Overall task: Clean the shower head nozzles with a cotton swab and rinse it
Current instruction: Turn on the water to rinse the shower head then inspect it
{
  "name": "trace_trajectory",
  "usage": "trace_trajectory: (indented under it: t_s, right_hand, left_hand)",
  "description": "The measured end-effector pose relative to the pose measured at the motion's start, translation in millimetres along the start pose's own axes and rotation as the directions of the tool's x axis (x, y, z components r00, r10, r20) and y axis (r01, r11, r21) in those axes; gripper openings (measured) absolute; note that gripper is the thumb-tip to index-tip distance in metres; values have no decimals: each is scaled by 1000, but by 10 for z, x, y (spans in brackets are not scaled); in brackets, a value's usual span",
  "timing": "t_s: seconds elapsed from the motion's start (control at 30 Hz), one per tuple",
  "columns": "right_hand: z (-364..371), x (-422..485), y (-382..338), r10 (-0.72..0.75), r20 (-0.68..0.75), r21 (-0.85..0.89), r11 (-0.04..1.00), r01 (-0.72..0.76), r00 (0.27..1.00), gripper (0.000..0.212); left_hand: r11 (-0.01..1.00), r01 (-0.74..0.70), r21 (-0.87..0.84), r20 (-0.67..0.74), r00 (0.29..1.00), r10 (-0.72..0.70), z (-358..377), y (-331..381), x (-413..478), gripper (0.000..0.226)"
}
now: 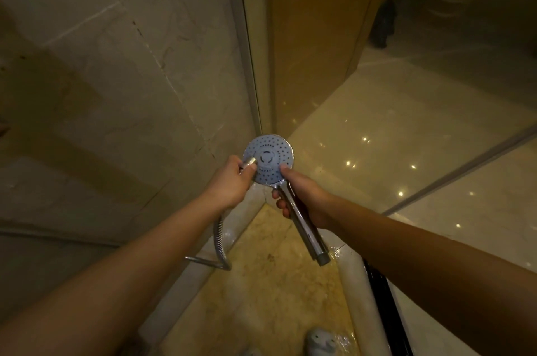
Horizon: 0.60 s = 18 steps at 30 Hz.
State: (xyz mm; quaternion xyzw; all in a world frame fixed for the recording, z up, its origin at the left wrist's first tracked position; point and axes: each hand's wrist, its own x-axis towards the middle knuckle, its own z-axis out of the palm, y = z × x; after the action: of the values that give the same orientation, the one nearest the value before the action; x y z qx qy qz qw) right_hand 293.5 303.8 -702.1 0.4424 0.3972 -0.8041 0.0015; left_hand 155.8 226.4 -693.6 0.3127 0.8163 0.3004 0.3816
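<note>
- The right hand (302,195) curls round the chrome handle (305,233) of the shower head (268,159), thumb on the nozzle face at 4 o'clock.
- The left hand (232,181) pinches a metal hose fitting (250,161) at the face's 9 o'clock edge.
- The shower head sits mid-frame, face toward the camera, handle running to 5 o'clock.
- The hose (218,236) hangs below the left wrist toward 6 o'clock.

The left hand (232,181) and the right hand (305,195) are bare. Each runs back into a bare forearm. The left forearm (130,268) and the right forearm (436,262) are uncovered from the wrist to the edge of the view, slim and smooth, widening away from the hands. Well behind the right hand shows the rounded, pale grey toe of a slipper (319,341).
</note>
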Motion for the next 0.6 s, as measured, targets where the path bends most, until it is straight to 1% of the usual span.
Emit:
trace_trajectory:
  t_s: [0.07,0.13,0.27,0.37,0.47,0.6]
  right_hand:
    - [-3,-1,-13,20,6,-10,1000,-20,1000,41]
    - [-5,-8,-10,36,0,-11,999,-36,999,41]
    - [-14,3,32,-1,13,-21,1000,1,1000,44]
    - [-6,14,47,22,2,-30,999,-22,1000,51]
    - [6,19,42,30,5,-35,999,-30,1000,56]
    - [13,32,3,-2,3,8,1000,2,1000,51]
  left_hand:
    - [1000,1,16,9,1000,-1,-12,-35,-11,22]
    - [999,-18,44,47,999,16,20,-25,-57,21]
    - [987,-158,10,92,983,156,163,75,-170,14]
    - [974,-228,-4,88,970,227,217,164,-199,12]
    - [973,-231,-18,70,970,232,209,200,-174,15]
    - [981,-182,-71,31,982,184,121,97,-132,22]
